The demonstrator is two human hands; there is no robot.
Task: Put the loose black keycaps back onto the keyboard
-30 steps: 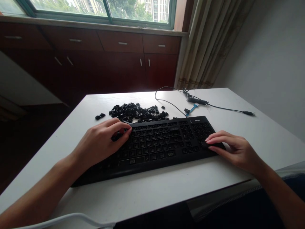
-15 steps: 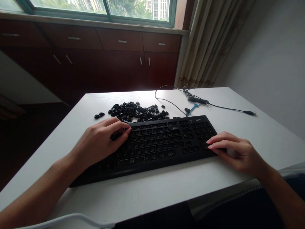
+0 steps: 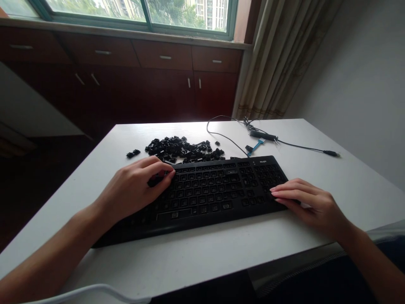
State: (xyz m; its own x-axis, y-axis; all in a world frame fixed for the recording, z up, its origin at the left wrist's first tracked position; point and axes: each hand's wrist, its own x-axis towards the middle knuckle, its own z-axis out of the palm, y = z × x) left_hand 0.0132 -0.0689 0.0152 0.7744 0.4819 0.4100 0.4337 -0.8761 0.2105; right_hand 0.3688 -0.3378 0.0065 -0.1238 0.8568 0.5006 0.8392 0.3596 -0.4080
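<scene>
A black keyboard (image 3: 202, 200) lies slantwise on the white table, its keycaps off so that bare key sockets show. Over its upper left part is my left hand (image 3: 136, 179), thumb and forefinger pinched together near the top row. Whatever is between those fingertips is hidden. My right hand (image 3: 311, 204) is at the right end, fingertips close together over the number pad and thumb below them; I cannot make out anything in them. Behind the keyboard is a heap of loose black keycaps (image 3: 177, 147).
A blue brush (image 3: 257, 146) lies behind the keyboard's right part, near a black stick-like tool (image 3: 263, 135). The black cable (image 3: 303, 146) runs across the back to a plug at right. A white cable (image 3: 91, 288) crosses the front left. Beyond stand red-brown cabinets (image 3: 142, 90).
My right hand has shifted slightly left over the number pad, fingers now closer together. My left hand keeps its pinch in the same place. The view has tilted slightly.
</scene>
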